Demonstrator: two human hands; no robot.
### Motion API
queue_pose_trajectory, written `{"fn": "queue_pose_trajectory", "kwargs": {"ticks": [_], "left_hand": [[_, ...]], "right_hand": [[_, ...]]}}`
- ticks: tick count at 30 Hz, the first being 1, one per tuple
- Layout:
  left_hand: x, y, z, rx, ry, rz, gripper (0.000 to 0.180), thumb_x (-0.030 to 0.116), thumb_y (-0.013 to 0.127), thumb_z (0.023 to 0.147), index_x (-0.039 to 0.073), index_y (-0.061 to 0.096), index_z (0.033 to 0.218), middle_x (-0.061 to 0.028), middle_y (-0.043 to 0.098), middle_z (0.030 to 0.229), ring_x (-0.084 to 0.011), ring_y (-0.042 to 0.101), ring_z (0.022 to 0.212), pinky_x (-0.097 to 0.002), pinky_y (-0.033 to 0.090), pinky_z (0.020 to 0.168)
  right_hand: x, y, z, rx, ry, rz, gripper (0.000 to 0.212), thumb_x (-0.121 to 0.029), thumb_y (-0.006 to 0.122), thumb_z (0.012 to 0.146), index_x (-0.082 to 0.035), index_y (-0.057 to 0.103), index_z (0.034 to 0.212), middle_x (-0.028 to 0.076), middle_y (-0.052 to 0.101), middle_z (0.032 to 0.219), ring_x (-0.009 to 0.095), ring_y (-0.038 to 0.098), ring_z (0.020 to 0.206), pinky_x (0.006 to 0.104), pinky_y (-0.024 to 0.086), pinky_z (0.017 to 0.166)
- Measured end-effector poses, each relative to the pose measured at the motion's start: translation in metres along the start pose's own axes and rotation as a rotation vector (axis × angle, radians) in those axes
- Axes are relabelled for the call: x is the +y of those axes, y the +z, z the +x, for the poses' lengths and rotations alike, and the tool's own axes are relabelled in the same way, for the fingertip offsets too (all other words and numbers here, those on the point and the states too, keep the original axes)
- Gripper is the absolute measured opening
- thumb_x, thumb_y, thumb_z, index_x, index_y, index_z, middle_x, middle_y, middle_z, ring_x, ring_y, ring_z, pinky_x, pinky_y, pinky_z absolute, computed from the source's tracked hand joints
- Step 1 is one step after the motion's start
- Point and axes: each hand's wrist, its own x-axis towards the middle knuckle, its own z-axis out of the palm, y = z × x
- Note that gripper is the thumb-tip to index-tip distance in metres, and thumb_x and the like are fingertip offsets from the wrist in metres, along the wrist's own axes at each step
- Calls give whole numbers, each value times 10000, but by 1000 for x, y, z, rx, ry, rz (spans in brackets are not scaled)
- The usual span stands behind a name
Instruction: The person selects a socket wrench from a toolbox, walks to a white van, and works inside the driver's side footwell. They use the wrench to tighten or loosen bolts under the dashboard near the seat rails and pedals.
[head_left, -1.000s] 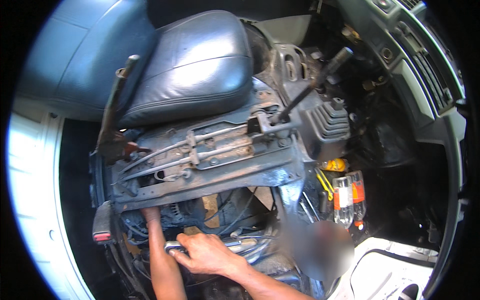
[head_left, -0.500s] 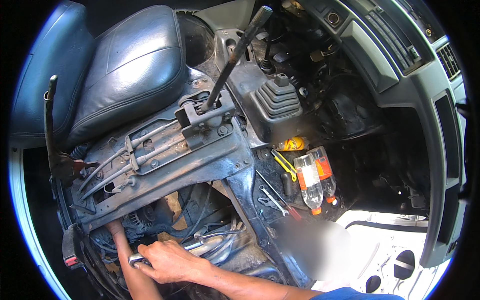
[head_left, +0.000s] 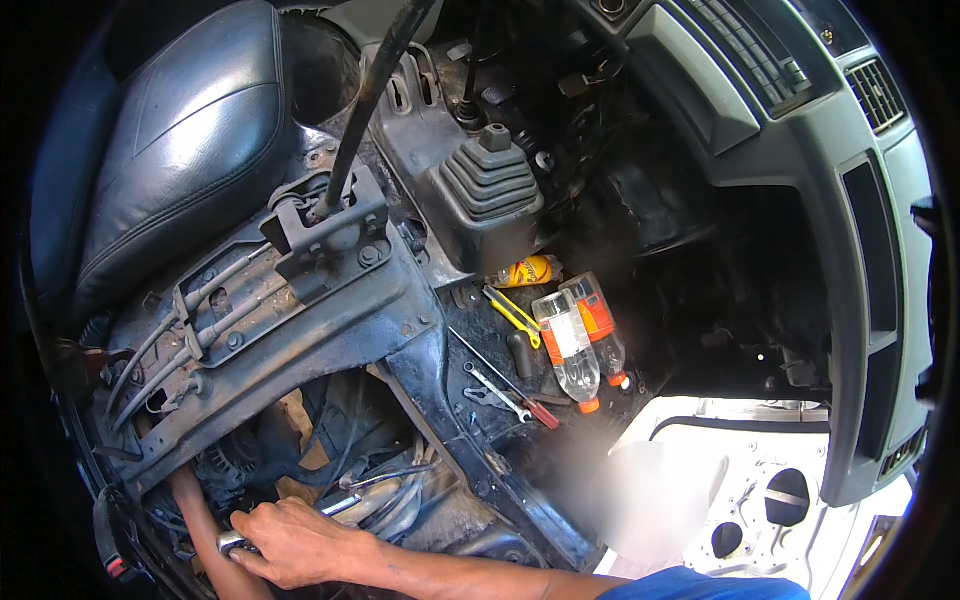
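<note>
My right hand (head_left: 300,545) is closed around a shiny chrome ratchet-like hand tool (head_left: 341,504). Its rounded end shows beside my thumb, and its shaft points up and right past my knuckles. This hand lies over the opening in the metal seat frame (head_left: 290,355), crossing above my left forearm. My left hand is out of sight under the frame's near left rail; only the wrist and forearm (head_left: 205,520) show, so its fingers are hidden. Engine parts, hoses and metal pipes (head_left: 400,505) fill the opening around both arms.
Beyond the frame rise a long lever (head_left: 365,100) and a gear shift boot (head_left: 490,180). On the floor lie two clear bottles (head_left: 572,350), a yellow bottle (head_left: 530,271), a yellow utility knife (head_left: 515,318), a wrench (head_left: 497,391) and a red-handled screwdriver (head_left: 541,413). A black seat (head_left: 190,140) stands far left.
The view has swung right, so the car's parts sit farther left in it. My right hand still grips the tool, and more of the shaft shows. My left hand stays under the rail.
</note>
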Motion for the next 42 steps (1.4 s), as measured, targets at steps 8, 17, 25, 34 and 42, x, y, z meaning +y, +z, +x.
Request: {"fn": "queue_pose_trajectory", "kwargs": {"ticks": [8,17,25,34,42], "left_hand": [[-12,-6,2,-25,26,43,445,289,638,924,57,619,1303,-183,650,1251,-342,597,1156,-487,435,1021],[-6,-5,12,-39,65,70,453,297,631,925,66,615,1314,-192,644,1261,-355,592,1168,-499,430,1029],[10,-9,5,-23,110,166,461,305,625,925,75,612,1324,-200,639,1270,-367,588,1180,-509,426,1037],[54,-3,12,-108,98,173,472,325,593,915,126,614,1342,-235,633,1242,-444,568,1180,-586,402,1036],[59,1,9,38,182,96,456,268,604,906,112,622,1335,-230,645,1199,-453,570,1156,-569,419,1008]], "right_hand": [[2,-1,-1,35,-27,41,342,-248,602,908,91,603,866,326,634,749,511,639,760,575,505,735],[5,-4,-1,59,-61,52,352,-276,605,922,73,566,910,312,636,750,511,640,749,568,513,696],[8,6,4,163,-18,-83,407,-363,588,953,43,605,927,298,666,756,488,673,726,549,554,652],[20,7,30,-3,410,183,253,-136,545,980,50,551,1152,167,700,883,255,688,758,397,556,709],[45,56,41,81,472,413,278,-92,559,950,32,512,1194,21,552,779,109,503,532,284,435,498]]}}
